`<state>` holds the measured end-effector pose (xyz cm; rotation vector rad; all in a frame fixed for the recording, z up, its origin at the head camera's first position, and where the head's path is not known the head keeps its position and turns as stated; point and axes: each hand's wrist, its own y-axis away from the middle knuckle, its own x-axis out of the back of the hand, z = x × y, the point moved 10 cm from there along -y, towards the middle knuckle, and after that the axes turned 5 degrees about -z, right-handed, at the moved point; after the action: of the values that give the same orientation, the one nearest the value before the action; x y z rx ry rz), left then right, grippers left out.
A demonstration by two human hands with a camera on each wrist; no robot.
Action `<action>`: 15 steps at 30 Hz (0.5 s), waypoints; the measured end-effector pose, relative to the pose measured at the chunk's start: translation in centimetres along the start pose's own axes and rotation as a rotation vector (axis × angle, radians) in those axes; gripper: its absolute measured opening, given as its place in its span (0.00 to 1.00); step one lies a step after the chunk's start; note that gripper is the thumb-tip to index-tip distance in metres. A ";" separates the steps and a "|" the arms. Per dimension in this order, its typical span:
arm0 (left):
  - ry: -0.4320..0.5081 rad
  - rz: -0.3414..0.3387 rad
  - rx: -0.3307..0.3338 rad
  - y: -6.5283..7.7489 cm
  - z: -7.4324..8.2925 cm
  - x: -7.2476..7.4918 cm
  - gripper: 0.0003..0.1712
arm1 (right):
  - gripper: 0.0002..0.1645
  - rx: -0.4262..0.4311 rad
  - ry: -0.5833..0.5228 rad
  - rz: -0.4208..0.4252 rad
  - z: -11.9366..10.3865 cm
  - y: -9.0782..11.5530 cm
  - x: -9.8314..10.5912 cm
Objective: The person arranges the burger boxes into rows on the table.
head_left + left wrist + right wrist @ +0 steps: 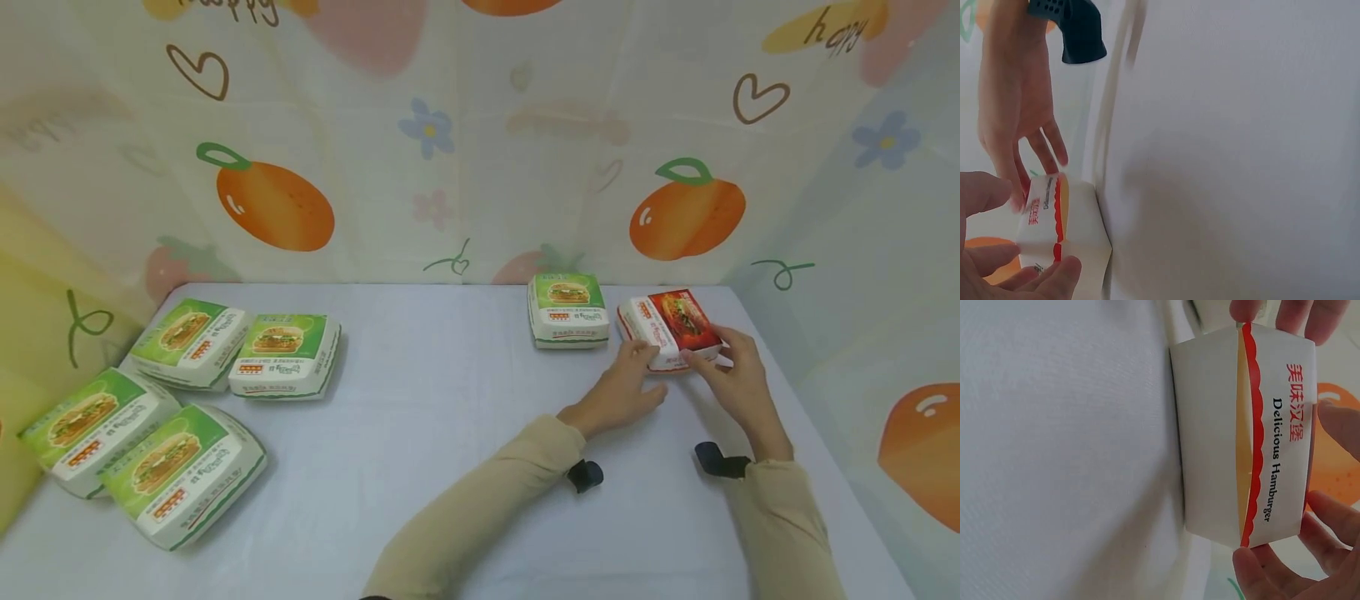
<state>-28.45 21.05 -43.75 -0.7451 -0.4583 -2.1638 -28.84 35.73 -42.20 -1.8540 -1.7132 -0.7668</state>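
Note:
A red and white hamburger box (680,321) stands near the back right of the white table. Its front panel reads "Delicious Hamburger" in the right wrist view, where a gap shows along the lid's red scalloped edge. My right hand (738,383) grips the right end, thumb at the front top edge and fingers round the side. At the opposite end, my left hand (618,392) touches the box's left front corner with its fingertips, its thumb held apart. Just left of it sits a green and white hamburger box (568,310). The box's far side is hidden.
Several more green and white hamburger boxes (285,357) sit grouped at the table's left. A printed curtain (480,150) hangs behind and at both sides. The table (420,450) reaches back to the curtain. Black wrist devices (720,461) sit at both cuffs.

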 end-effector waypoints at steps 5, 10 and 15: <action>0.023 -0.016 0.013 0.9 0.3 -0.5 0.37 | 0.46 0.015 -0.034 0.019 -0.2 0.2 -0.1; 0.008 -0.024 -0.003 1.3 0.6 -0.8 0.37 | 0.48 -0.004 -0.055 0.023 0.0 0.2 -0.5; -0.020 0.018 -0.028 1.5 0.5 0.1 0.37 | 0.51 -0.031 -0.038 -0.001 0.3 -0.1 -0.9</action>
<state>-27.19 20.34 -43.19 -0.7837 -0.4304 -2.1524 -28.96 35.34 -43.03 -1.9003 -1.7354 -0.7678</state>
